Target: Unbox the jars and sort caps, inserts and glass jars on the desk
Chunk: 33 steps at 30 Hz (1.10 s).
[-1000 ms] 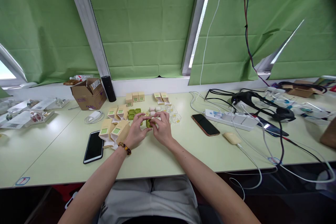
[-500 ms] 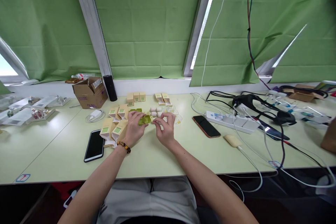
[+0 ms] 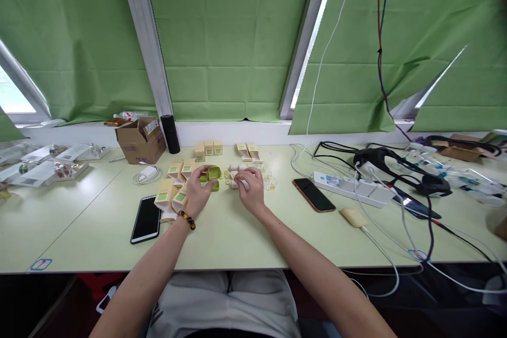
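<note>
My left hand (image 3: 198,193) is closed on a small olive-green hinged case (image 3: 214,172), its thumb and fingers around the left side and the lid standing up. To the right, my right hand (image 3: 252,191) has its thumb and fingertips pinched together over a group of small pale pinkish cylinders (image 3: 233,167). What the pinch holds is too small to make out. Tiny yellowish pieces (image 3: 227,175) lie between the case and the cylinders. Beige cartons with green labels (image 3: 165,193) stand against my left hand. Clear round pieces (image 3: 271,184) lie past my right hand.
Small beige boxes (image 3: 209,148) and opened cartons (image 3: 249,151) stand at the back. A white-edged phone (image 3: 145,219) lies left, another phone (image 3: 314,195) right. Further right are a power strip (image 3: 352,188), cables and a black headset (image 3: 396,166). A brown cardboard box (image 3: 141,141) stands back left.
My right hand has moved off the green case to the pale cylinders. My left hand has turned the case so its inside shows. The whole view has shifted slightly.
</note>
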Each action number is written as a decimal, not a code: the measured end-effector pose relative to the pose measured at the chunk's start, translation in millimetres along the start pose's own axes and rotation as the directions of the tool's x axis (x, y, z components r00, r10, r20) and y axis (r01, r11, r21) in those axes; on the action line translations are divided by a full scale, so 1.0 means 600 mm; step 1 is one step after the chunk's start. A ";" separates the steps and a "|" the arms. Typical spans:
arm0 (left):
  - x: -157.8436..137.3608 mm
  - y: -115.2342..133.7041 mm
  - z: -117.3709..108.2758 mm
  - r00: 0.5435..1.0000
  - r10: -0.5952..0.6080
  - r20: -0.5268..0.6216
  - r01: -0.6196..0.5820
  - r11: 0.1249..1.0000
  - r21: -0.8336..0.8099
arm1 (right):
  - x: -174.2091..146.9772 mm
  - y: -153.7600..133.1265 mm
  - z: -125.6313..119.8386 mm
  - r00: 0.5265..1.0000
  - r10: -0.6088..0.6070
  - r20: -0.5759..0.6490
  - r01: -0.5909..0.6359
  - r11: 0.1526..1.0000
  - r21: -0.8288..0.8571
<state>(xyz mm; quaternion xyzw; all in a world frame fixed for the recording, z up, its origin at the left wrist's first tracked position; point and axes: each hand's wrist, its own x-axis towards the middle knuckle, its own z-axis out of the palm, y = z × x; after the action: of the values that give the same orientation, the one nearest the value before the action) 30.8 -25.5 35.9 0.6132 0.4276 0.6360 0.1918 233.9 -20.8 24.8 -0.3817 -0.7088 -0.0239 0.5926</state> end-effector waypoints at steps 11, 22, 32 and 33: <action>0.004 -0.004 0.000 0.999 0.001 -0.050 -0.006 0.995 -0.103 | 0.030 0.026 0.074 0.857 0.098 0.506 0.119 0.918 -0.379; 0.022 0.016 -0.032 0.981 0.139 -0.135 -0.089 0.941 0.327 | 0.027 0.023 0.107 0.831 0.095 0.548 0.212 0.856 -0.471; 0.039 -0.019 -0.070 0.984 -0.059 0.167 -0.043 0.835 0.549 | -0.009 0.009 0.061 0.894 -0.074 0.441 0.258 0.890 -0.375; 0.038 -0.022 -0.071 0.982 -0.046 0.184 -0.068 0.820 0.568 | -0.016 0.004 0.054 0.892 -0.098 0.441 0.274 0.893 -0.356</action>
<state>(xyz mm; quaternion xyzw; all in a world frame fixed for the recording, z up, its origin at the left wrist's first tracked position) -17.1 -13.5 44.6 0.7026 0.5745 0.4183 0.0354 208.5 -8.6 5.9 -0.4223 -0.8306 -0.1487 0.3312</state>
